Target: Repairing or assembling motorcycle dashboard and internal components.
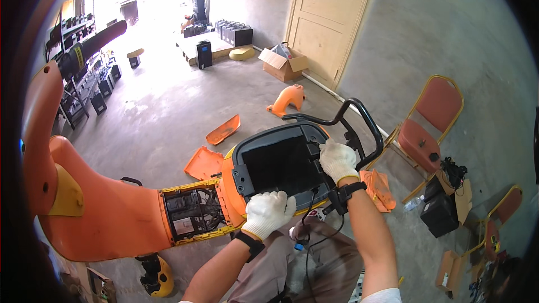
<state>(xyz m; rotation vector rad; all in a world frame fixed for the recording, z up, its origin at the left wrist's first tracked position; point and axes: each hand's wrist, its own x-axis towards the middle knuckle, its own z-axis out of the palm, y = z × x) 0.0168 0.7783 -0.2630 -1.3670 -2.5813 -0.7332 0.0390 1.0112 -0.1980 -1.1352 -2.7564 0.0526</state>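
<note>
An orange electric scooter (112,219) stands across in front of me with its seat off. Its black under-seat storage bucket (242,177) shows a deep, dark opening. My left hand (269,212), in a white knit glove, is closed at the bucket's near rim, fingers curled over the edge. At the rear end of the bucket, beside the black grab rail (370,129), my gloved right hand (338,160) is closed on the rim; its fingertips are partly hidden. Ahead of the bucket, an uncovered bay (191,213) exposes wiring and a metal box.
Orange body panels (223,129) lie on the floor beyond the scooter. Red folding chairs (421,134) and a black box (441,207) stand right. A cardboard box (283,67) sits by the door. A black cable (309,258) hangs near my legs; a yellow helmet (157,278) lies lower left.
</note>
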